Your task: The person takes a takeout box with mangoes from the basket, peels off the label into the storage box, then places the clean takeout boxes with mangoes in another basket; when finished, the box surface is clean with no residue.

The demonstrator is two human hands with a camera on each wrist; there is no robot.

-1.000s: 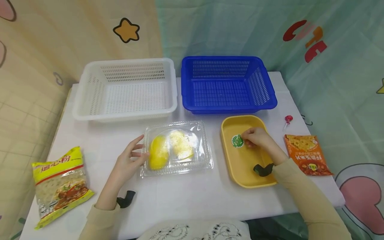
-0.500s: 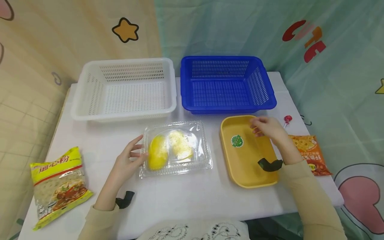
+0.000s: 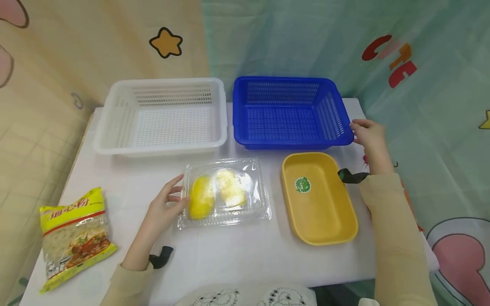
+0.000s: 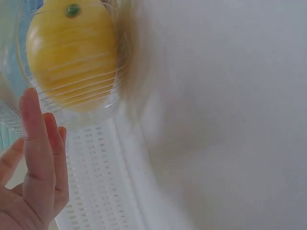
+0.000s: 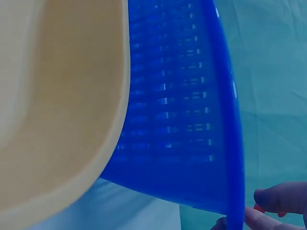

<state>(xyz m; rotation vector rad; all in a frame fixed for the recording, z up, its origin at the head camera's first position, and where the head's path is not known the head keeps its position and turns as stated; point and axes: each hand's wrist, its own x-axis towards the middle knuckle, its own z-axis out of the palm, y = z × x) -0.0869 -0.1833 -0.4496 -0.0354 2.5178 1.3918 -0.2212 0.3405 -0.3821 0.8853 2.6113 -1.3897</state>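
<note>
My left hand (image 3: 162, 206) lies at the left side of a clear plastic clamshell box (image 3: 254, 208), its fairly straight fingers touching the box edge. Inside the box are a yellow mango-like fruit (image 3: 203, 197) and a second yellow piece blurred by glare. At the front right corner of a blue plastic basket (image 3: 291, 142), my right hand (image 3: 369, 134) touches the rim. The right wrist view shows the thumb (image 5: 283, 196) apart from that rim, and one fingertip past its other side.
A yellow tray (image 3: 321, 208) with a round green sticker stands before the blue basket. A white basket (image 3: 164, 151) is at the back left. Left front lies a pasta bag (image 3: 76, 238). My right arm partly covers a red lollipop (image 3: 365, 160) and an orange snack bag.
My right hand has left the yellow tray, where it was near the sticker, and moved up and right to the blue basket's rim. My left hand has stayed at the clear box.
</note>
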